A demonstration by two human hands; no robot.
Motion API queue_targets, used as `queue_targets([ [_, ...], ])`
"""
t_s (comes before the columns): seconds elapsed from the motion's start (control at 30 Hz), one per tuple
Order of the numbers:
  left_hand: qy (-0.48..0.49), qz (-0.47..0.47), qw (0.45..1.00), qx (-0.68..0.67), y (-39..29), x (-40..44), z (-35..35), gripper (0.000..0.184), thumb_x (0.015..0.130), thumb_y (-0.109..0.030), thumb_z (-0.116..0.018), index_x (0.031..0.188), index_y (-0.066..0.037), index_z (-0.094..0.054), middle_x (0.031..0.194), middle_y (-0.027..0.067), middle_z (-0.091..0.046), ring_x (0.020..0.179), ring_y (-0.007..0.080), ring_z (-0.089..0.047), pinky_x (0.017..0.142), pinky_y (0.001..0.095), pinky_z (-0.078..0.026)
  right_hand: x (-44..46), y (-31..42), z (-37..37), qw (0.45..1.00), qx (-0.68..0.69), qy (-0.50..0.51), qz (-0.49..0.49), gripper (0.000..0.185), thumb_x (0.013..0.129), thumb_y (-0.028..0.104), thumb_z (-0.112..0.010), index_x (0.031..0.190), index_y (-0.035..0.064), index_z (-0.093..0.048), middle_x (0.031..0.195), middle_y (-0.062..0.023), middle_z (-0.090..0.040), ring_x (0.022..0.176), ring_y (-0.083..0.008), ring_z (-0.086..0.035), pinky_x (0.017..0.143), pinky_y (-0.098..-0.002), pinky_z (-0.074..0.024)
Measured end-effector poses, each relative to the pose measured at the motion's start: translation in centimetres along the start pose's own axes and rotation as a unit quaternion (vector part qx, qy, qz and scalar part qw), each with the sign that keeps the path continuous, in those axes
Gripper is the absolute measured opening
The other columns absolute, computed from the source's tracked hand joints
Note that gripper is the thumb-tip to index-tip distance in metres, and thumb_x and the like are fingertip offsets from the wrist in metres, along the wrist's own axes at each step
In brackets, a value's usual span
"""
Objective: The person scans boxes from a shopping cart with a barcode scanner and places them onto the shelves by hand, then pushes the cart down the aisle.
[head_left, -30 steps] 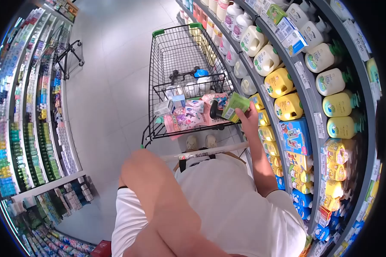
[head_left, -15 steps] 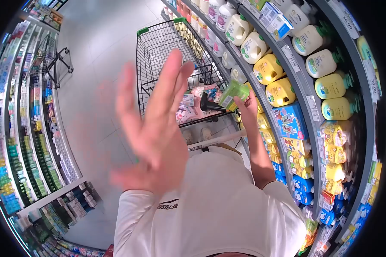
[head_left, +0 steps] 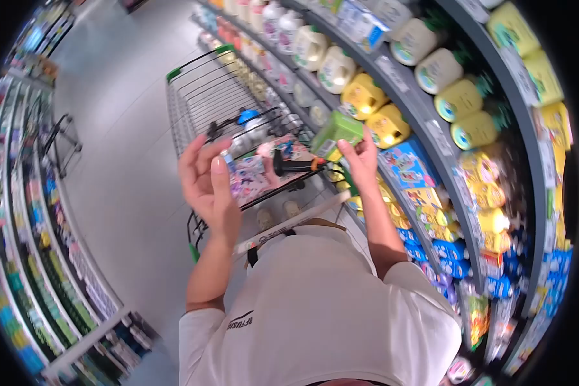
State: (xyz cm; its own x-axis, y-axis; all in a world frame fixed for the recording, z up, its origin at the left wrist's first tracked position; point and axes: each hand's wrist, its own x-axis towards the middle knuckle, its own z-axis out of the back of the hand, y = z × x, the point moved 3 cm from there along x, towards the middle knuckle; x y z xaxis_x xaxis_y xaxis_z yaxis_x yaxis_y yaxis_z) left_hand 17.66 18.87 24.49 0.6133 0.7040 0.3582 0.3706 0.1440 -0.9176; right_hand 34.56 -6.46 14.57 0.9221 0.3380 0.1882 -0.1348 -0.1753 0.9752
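In my right hand (head_left: 363, 161) is a green box-like pack (head_left: 336, 135) with a pale label, held above the near right corner of the shopping cart (head_left: 202, 80). My left hand (head_left: 211, 190) is raised over the cart's near left side, palm inward, fingers apart and slightly bent, holding nothing. Between the hands, a black object with a hooked handle (head_left: 296, 165) lies across the cart. Below it are floral-patterned packs (head_left: 251, 177). A white bottle with a blue cap (head_left: 251, 125) sits farther inside.
Shelves of white bottles (head_left: 338, 69) and yellow jugs (head_left: 388, 126) rise close on my right. Another shelf row (head_left: 29, 257) runs along the left, with a dark wheeled cart (head_left: 61, 145) beside it. The grey tiled floor (head_left: 125, 96) stretches between them.
My left hand has dropped away from the camera towards the cart. The right hand still holds the green pack, now turned slightly. The whole view has shifted, showing more of the right shelves.
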Motion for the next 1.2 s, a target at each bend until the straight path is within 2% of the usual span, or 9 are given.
queue_targets([
  [0.07,-0.039,0.017,0.997,0.067,4.3,-1.3,2.0,0.037,0.104,-0.005,-0.063,0.139,0.004,-0.058,0.103,0.0068,-0.068,0.095,0.0114,-0.062,0.091,0.0280,-0.048,0.1,0.9,0.5,0.999,-0.021,-0.021,0.025,0.046,0.098,0.015,-0.080,0.135,0.0019,-0.056,0.118,-0.0033,-0.069,0.105,-0.0090,-0.063,0.091,-0.0269,-0.0509],
  [0.3,-0.001,0.107,0.938,0.329,20.6,-9.5,12.2,0.034,0.101,-0.003,-0.059,0.133,-0.001,-0.067,0.078,0.0015,-0.050,0.067,0.0123,-0.046,0.062,0.0288,-0.041,4.0,10.3,5.3,0.944,-0.248,-0.141,0.166,0.045,0.093,0.020,-0.083,0.126,0.0007,-0.060,0.108,-0.0048,-0.073,0.092,-0.0104,-0.066,0.085,-0.0263,-0.0510],
  [0.43,-0.024,0.128,0.944,0.304,20.9,-8.5,12.3,0.033,0.098,-0.002,-0.059,0.129,-0.001,-0.070,0.076,0.0045,-0.052,0.065,0.0146,-0.048,0.061,0.0319,-0.042,10.8,12.7,10.5,0.927,-0.223,-0.219,0.209,0.044,0.095,0.027,-0.083,0.122,0.0001,-0.062,0.093,0.0013,-0.065,0.081,-0.0059,-0.055,0.072,-0.0232,-0.0447],
  [0.5,0.012,0.157,0.930,0.333,23.1,-8.8,12.7,0.032,0.097,-0.001,-0.058,0.126,-0.002,-0.071,0.082,0.0091,-0.062,0.068,0.0184,-0.054,0.063,0.0344,-0.044,13.7,12.8,12.0,0.879,-0.358,-0.265,0.173,0.050,0.092,0.034,-0.085,0.119,-0.0022,-0.062,0.089,-0.0002,-0.063,0.075,-0.0078,-0.053,0.069,-0.0252,-0.0451],
  [0.67,0.064,0.054,0.911,0.404,22.4,-9.0,11.5,0.024,0.094,-0.001,-0.062,0.113,-0.009,-0.073,0.099,0.0178,-0.074,0.087,0.0411,-0.070,0.078,0.0467,-0.053,19.3,10.6,13.1,0.855,-0.418,-0.251,0.176,0.057,0.089,0.041,-0.086,0.119,-0.0024,-0.064,0.092,-0.0072,-0.068,0.076,-0.0138,-0.061,0.073,-0.0314,-0.0517],
  [0.87,0.108,0.073,0.897,0.422,22.8,-9.3,11.4,0.021,0.099,-0.008,-0.061,0.117,-0.013,-0.071,0.093,0.0162,-0.075,0.080,0.0396,-0.070,0.070,0.0481,-0.053,24.6,6.1,16.4,0.879,-0.404,-0.209,0.143,0.060,0.090,0.042,-0.083,0.123,-0.0042,-0.065,0.101,-0.0126,-0.073,0.087,-0.0258,-0.069,0.086,-0.0387,-0.0547],
  [0.97,0.091,0.025,0.904,0.417,22.8,-9.4,10.9,0.019,0.099,-0.011,-0.062,0.117,-0.012,-0.068,0.076,0.0171,-0.070,0.072,0.0421,-0.068,0.068,0.0513,-0.050,23.6,7.0,14.8,0.864,-0.443,-0.189,0.147,0.060,0.090,0.042,-0.083,0.122,-0.0044,-0.065,0.099,-0.0111,-0.071,0.088,-0.0227,-0.068,0.086,-0.0376,-0.0545],
  [1.1,0.128,0.010,0.905,0.406,23.2,-9.8,10.6,0.025,0.100,-0.021,-0.066,0.124,-0.014,-0.067,0.079,0.0148,-0.073,0.071,0.0398,-0.071,0.067,0.0512,-0.053,24.9,4.4,17.3,0.933,-0.335,-0.133,0.014,0.065,0.089,0.044,-0.084,0.125,-0.0045,-0.062,0.096,-0.0076,-0.068,0.091,-0.0172,-0.065,0.086,-0.0349,-0.0536],
  [1.2,0.209,0.057,0.860,0.463,23.6,-10.3,10.6,0.025,0.099,-0.028,-0.070,0.119,-0.014,-0.068,0.075,0.0151,-0.072,0.071,0.0382,-0.072,0.066,0.0517,-0.053,20.6,8.6,12.1,0.804,-0.511,-0.254,0.166,0.066,0.090,0.044,-0.083,0.130,-0.0036,-0.060,0.114,-0.0147,-0.070,0.099,-0.0285,-0.068,0.092,-0.0410,-0.0539],
])
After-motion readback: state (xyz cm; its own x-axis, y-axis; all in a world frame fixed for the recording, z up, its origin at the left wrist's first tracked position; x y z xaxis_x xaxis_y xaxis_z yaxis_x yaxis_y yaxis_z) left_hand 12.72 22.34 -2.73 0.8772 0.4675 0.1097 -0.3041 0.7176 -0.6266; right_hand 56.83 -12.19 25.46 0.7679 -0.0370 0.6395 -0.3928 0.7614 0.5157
